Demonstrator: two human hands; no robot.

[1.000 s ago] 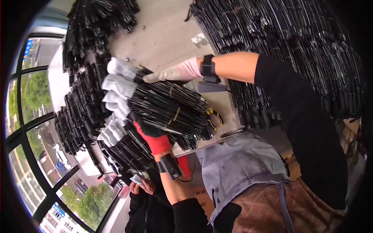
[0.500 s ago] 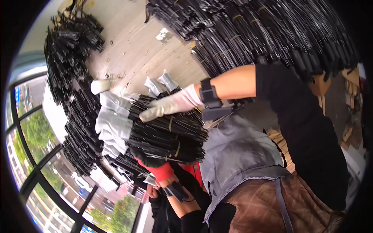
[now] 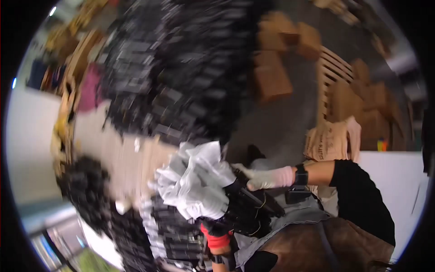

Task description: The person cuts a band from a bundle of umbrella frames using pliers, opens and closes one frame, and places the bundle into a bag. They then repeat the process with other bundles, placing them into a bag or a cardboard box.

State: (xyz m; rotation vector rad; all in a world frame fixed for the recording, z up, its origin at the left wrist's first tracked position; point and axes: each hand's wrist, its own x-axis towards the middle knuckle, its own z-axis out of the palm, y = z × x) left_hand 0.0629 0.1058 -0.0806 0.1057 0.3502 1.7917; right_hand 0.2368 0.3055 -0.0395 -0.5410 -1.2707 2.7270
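I hold a bundle of thin black rods [image 3: 248, 209] whose ends are wrapped in white plastic [image 3: 197, 181]. My left hand [image 3: 215, 235], in a red glove, grips the bundle from underneath. My right hand [image 3: 267, 177], in a whitish glove with a black watch [image 3: 300, 176] at the wrist, lies on top of the black part, just right of the white ends. The bundle sits close to my body, above my grey apron [image 3: 294, 217].
A big blurred heap of similar black bundles [image 3: 181, 77] fills the upper middle, with another heap [image 3: 86, 186] at lower left. Cardboard boxes [image 3: 272, 77], a wooden pallet [image 3: 337, 77] and a brown paper sack [image 3: 331, 140] stand to the right. Pale floor [image 3: 122, 158] shows between the heaps.
The view has swung sharply, bringing boxes and a pallet into sight. Both hands have stayed on the bundle, which now sits closer to my body with its white ends up.
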